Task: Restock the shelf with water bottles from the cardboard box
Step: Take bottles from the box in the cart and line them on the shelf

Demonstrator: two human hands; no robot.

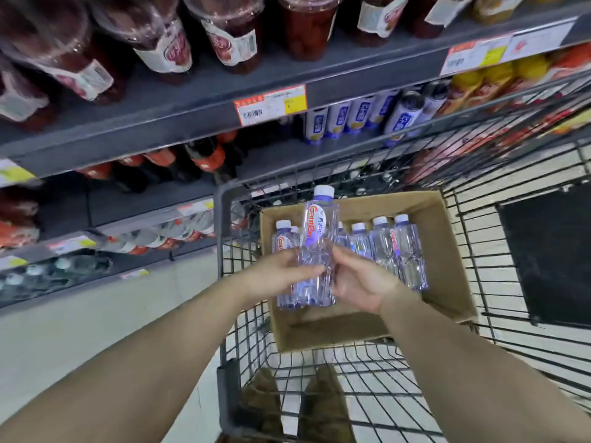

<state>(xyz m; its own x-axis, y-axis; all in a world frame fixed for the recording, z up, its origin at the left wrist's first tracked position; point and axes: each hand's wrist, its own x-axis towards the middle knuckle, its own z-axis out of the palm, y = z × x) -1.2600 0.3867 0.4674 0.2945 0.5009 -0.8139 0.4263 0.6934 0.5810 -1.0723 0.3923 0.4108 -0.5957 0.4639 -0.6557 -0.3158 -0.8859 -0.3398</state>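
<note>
At far left the grey metal store shelf [179, 100] rises in tiers, crowded with dark red drink bottles [166, 43] on top, red-labelled cola bottles [204, 158] below, and white-and-blue labelled bottles [339, 119] further right; 2 red-and-yellow price tags [271, 103] show clearly on its upper edge. The left hand [281, 273] and the right hand [361, 282], 2 bare hands, meet on 1 clear plastic water bottle with a white cap and purple-white label [316, 244], held upright above the brown open cardboard box [444, 260]. The left grip closes thumb and fingers round the bottle's lower body from the left; the right grip cups the same part from the right, so the bottle sits between both palms. Inside the box about 6 more clear capped water bottles [406, 247] stand along its far side, 2 at left behind the held bottle and 4 or so at right; the near part of the box floor is bare. The box sits in the dark wire shopping cart [511, 251], whose left rim lies close to the shelf. A pale tiled floor [80, 330] lies open left of the cart.
</note>
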